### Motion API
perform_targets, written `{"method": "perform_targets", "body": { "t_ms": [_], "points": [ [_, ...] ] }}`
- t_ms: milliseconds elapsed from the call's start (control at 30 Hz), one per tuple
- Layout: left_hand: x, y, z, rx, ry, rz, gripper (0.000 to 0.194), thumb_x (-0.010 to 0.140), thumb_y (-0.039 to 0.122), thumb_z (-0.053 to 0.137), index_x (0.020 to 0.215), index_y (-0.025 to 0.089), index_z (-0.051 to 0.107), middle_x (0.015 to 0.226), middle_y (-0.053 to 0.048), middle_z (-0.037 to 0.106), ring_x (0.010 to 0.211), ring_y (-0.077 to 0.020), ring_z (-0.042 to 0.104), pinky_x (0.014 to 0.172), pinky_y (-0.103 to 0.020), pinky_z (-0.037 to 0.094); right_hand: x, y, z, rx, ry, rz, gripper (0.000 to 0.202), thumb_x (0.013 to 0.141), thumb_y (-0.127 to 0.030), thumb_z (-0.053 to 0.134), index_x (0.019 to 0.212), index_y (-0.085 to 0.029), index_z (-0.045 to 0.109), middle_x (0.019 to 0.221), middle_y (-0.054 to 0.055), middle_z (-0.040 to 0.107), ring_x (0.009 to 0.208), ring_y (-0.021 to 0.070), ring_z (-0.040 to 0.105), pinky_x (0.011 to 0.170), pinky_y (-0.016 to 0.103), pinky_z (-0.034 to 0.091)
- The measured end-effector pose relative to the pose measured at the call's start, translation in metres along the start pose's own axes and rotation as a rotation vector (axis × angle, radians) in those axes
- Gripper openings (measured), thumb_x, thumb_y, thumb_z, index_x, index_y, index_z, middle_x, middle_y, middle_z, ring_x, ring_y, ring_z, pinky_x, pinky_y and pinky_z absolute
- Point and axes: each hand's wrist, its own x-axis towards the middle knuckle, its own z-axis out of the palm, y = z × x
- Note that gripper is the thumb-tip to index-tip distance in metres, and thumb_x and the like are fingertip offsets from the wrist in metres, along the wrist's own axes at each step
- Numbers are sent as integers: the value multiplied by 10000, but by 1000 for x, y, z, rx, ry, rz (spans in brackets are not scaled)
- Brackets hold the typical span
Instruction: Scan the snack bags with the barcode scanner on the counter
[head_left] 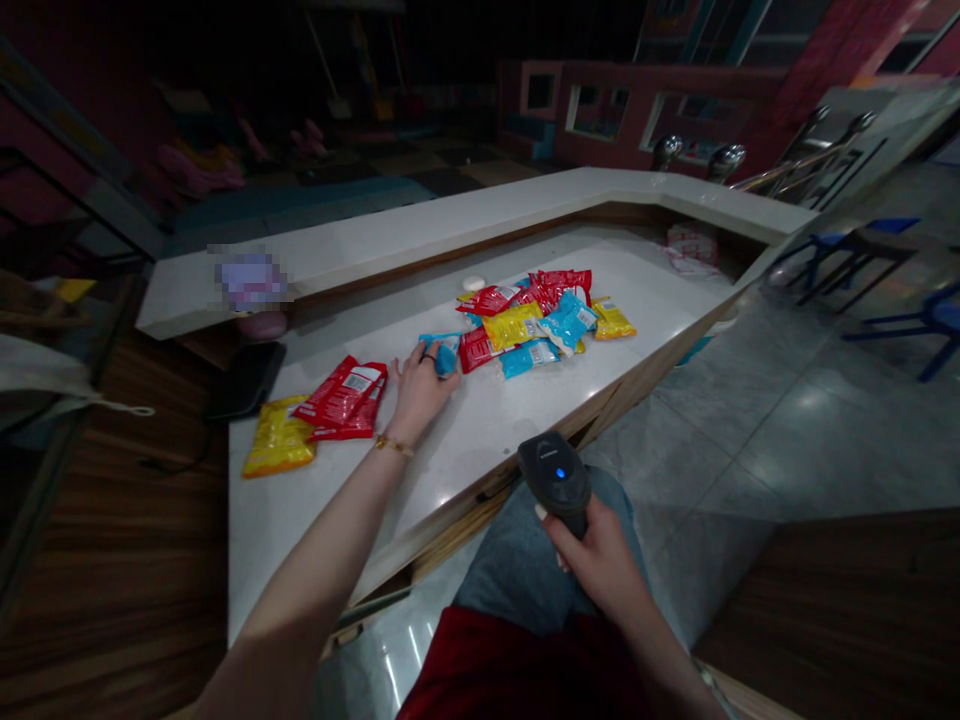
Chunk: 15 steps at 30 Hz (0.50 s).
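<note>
My left hand point(424, 385) reaches over the white counter point(472, 430), its fingers bent over a blue packet point(442, 352). In my right hand point(592, 545) is a black handheld scanner point(556, 478) with a blue light, held above my lap. Right of my left hand lies a heap of several packets, among them a yellow one point(512, 325), a red one point(489, 300) and a blue one point(568, 318). On the left, red packets point(341, 393) overlap a yellow packet point(279, 440).
A raised white ledge point(420, 228) runs along the far side, with a blurred purple item point(251, 280) on its left end. A dark flat device point(246, 380) lies at the counter's left. Blue stools point(937, 310) stand on the floor at right.
</note>
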Motion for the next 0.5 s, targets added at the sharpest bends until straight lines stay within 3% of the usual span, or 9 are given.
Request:
{"method": "perform_targets", "body": {
  "t_ms": [133, 233, 367, 500],
  "points": [
    [-53, -22, -11, 11, -66, 186, 747, 949, 379, 627, 1652, 182, 471, 1738, -198, 447, 1625, -361, 414, 1375, -662, 142, 0, -1, 2, 10, 26, -46, 275, 914, -482, 699, 944, -209, 693, 516, -38, 565, 490, 215, 626, 473, 267, 492],
    [-79, -37, -16, 15, -158, 340, 790, 974, 384, 608, 1708, 206, 379, 1794, -173, 355, 1659, -344, 361, 1383, -664, 93, 0, -2, 3, 11, 32, -68, 246, 913, -460, 686, 932, -214, 694, 523, -28, 576, 531, 229, 654, 483, 269, 502],
    [-87, -41, -11, 29, -151, 348, 795, 1073, 498, 519, 1752, 165, 272, 1827, -208, 242, 1693, -363, 277, 1376, -655, 157, 0, -6, 3, -5, 35, -87, 211, 898, -428, 679, 934, -221, 690, 532, -19, 592, 599, 258, 697, 514, 280, 533],
    [-86, -32, -1, 37, -178, 423, 753, 1122, 553, 436, 1749, 160, 296, 1817, -212, 275, 1694, -357, 279, 1380, -638, 183, 0, -7, 5, -38, 38, -92, 184, 891, -412, 673, 914, -230, 684, 575, 4, 637, 664, 277, 734, 552, 291, 566]
  ]
}}
